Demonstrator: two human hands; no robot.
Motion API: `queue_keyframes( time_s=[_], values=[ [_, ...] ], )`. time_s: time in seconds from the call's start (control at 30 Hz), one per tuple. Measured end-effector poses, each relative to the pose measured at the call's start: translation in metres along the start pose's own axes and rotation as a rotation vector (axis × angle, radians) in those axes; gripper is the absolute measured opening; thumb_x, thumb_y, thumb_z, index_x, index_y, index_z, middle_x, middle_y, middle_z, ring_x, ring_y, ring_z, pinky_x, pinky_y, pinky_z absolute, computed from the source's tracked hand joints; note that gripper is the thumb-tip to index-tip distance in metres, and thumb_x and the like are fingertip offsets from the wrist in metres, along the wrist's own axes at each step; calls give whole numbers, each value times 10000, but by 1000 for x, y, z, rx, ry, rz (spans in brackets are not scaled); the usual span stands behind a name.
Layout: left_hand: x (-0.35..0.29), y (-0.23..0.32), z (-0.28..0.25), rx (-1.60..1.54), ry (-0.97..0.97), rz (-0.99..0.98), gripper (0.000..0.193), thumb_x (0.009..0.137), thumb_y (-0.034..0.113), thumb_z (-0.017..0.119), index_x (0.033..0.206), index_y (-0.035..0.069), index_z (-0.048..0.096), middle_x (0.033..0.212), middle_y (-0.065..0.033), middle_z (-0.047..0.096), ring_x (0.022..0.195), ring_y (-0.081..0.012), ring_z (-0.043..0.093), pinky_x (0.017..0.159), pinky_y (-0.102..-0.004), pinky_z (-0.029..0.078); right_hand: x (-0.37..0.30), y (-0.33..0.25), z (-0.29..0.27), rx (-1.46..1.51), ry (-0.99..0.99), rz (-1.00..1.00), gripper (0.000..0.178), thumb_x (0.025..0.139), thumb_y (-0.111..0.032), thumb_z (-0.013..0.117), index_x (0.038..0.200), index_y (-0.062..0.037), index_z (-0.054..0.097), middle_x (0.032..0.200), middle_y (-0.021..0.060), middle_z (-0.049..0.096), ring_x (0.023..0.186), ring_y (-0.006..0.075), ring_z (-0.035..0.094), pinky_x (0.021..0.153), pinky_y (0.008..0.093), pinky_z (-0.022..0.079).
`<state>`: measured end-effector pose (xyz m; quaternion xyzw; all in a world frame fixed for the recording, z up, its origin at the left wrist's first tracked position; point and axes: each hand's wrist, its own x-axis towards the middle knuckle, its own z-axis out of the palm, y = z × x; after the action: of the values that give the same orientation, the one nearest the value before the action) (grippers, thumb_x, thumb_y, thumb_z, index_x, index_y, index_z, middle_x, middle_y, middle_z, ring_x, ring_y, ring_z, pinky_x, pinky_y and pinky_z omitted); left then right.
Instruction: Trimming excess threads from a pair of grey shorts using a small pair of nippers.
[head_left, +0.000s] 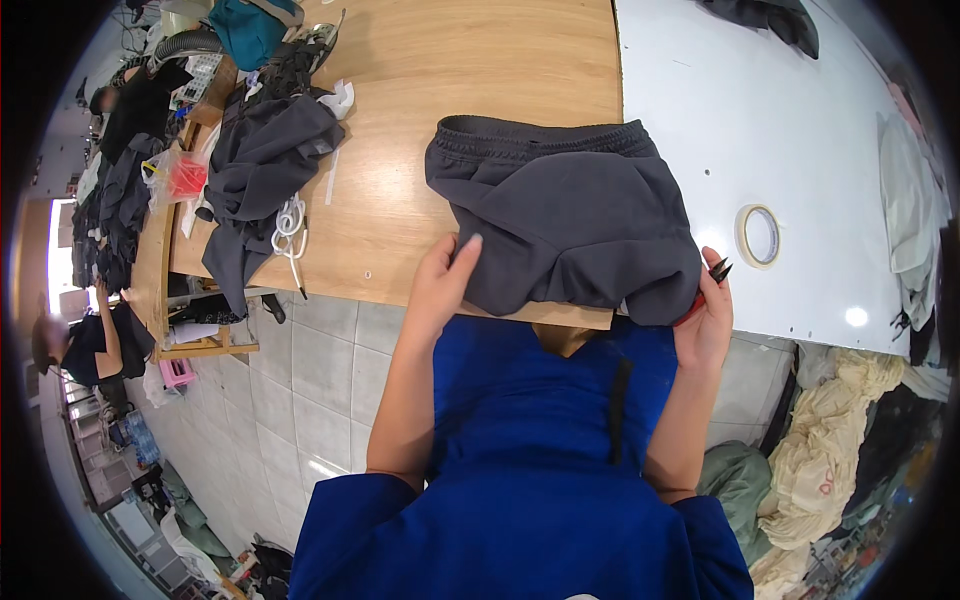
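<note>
A pair of dark grey elastic-waist pants lies folded or bunched at the table's near edge, its gathered waistband pointing away from me. Whether the legs are long or short cannot be made out. My left hand grips the left side of the cloth, thumb on top and fingers underneath. At the lower right corner, my right hand is closed around small thread snips with dark pointed blades and a red handle. Its fingers rest against the pants' right edge; part of the snips is hidden.
On the white table to the right lies a roll of tape. More dark grey garments and a white cord lie on the wooden table's left side. Cream cloth is heaped at lower right. Two people are at far left.
</note>
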<state>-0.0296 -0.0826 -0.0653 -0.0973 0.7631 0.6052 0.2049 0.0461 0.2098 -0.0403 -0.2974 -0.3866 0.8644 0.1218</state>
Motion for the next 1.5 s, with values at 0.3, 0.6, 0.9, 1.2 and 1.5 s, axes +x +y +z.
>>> queue_keyframes(
  time_s=[0.3, 0.6, 0.9, 1.2, 1.5],
  values=[
    [-35, 94, -15, -760, -230, 342, 393, 962, 197, 419, 1288, -22, 391, 1179, -165, 562, 1088, -220, 561, 917, -307, 440, 0, -2, 0, -210, 116, -200, 197, 906, -71, 509, 1098, -30, 529, 900, 16, 534, 649, 41, 407, 565, 200, 348],
    [-1, 106, 37, -421, -339, 297, 449, 979, 261, 346, 1369, 42, 304, 1290, -196, 473, 1183, -294, 483, 983, -390, 379, -14, 5, 7, -318, 71, -323, 158, 930, -99, 488, 1062, -27, 536, 872, 27, 543, 617, 33, 406, 531, 166, 339],
    [-15, 67, 8, -620, -135, 255, 278, 971, 185, 378, 1186, 32, 467, 1216, -170, 526, 1090, -252, 546, 921, -360, 446, -27, 18, 16, -567, -215, -427, 205, 875, -23, 538, 1079, -10, 544, 853, -14, 529, 653, 16, 400, 572, 144, 313],
    [-30, 37, -25, -333, -15, 233, 175, 933, 168, 494, 1013, 25, 557, 870, -59, 611, 814, -113, 586, 796, -270, 469, -40, 36, 52, -1123, -310, -451, 404, 702, -133, 763, 1030, -36, 548, 578, -21, 414, 512, 51, 374, 482, 183, 296],
    [-26, 15, -1, 261, 110, 368, 398, 763, 71, 676, 1121, 16, 511, 975, -80, 572, 922, -164, 553, 817, -269, 441, -33, 14, 30, -479, -268, 195, 137, 910, -166, 553, 947, -46, 606, 710, -55, 536, 591, 17, 435, 520, 169, 334]
  ],
)
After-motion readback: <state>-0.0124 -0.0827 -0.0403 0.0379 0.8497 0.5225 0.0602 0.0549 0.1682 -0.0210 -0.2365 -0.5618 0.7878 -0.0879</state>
